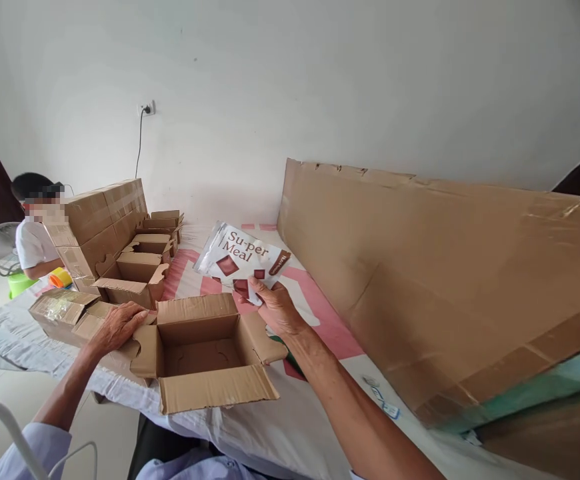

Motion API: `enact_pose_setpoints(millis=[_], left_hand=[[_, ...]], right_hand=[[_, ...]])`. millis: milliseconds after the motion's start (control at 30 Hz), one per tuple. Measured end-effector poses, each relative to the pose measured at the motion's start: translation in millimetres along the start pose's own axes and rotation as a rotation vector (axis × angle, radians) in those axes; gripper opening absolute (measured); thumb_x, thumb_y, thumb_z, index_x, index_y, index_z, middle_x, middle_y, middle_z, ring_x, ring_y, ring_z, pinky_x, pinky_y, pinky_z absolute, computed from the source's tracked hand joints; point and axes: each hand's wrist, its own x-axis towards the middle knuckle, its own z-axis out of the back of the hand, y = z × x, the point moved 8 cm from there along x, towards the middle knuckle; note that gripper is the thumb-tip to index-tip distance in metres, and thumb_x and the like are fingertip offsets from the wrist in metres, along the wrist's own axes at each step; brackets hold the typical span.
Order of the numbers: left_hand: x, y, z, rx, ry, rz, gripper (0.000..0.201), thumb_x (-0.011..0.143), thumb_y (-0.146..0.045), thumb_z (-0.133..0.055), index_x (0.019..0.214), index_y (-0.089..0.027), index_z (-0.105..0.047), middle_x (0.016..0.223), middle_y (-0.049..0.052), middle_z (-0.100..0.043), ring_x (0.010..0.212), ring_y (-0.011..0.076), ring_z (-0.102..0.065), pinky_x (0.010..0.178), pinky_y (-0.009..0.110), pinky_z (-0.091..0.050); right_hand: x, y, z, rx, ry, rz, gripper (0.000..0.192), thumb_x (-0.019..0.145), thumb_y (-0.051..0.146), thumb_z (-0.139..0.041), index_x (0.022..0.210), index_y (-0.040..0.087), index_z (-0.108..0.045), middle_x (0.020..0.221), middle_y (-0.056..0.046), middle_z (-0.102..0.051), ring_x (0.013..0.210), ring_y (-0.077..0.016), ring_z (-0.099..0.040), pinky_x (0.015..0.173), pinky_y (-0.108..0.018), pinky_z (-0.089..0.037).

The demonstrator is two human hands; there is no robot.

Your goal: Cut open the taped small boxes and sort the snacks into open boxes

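Note:
My right hand (279,305) pinches a silver-white pouch (243,252) by its lower edge, with the thumb on its front. The pouch is printed "Su-per Meal" with dark red squares and is tilted above the far right side of an open cardboard box (210,390). All the box's flaps are folded outward, and its visible inside holds nothing. My left hand (120,325) lies palm down with fingers extended on the cardboard at the box's left, beside its left flap. Under and beyond that hand is a long, low taped carton (63,313).
Several open small boxes (133,272) line up at the back left beside stacked taped cartons (105,213). A large cardboard panel (420,267) stands along the right. A person (35,243) sits at far left, near a fan (3,247). A pink-and-white cloth (315,300) covers the table.

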Motion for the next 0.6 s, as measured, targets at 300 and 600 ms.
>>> enact_pose_setpoints(millis=[300,600], left_hand=[[-28.3,19.4,23.0,-0.1,0.071,-0.005,0.036,0.095,-0.054,-0.061,0.096,-0.025,-0.083,0.104,0.008,-0.082,0.098,0.0293,-0.073,0.091,0.035,-0.055],[-25.7,8.6,40.9,-0.002,-0.016,0.068,0.034,0.089,-0.053,-0.064,0.081,-0.025,-0.081,0.093,0.006,-0.081,0.085,0.0263,-0.072,0.08,0.033,-0.055]], right_hand=[[-8.4,4.0,5.9,-0.048,-0.034,0.012,0.059,0.06,0.063,-0.097,0.1,0.026,-0.075,0.086,-0.003,-0.08,0.076,-0.0231,-0.075,0.051,-0.03,-0.059],[-15.7,3.6,19.7,-0.027,-0.086,0.038,0.053,0.062,0.06,-0.098,0.093,0.024,-0.073,0.088,-0.004,-0.081,0.067,-0.0194,-0.072,0.047,-0.028,-0.056]])
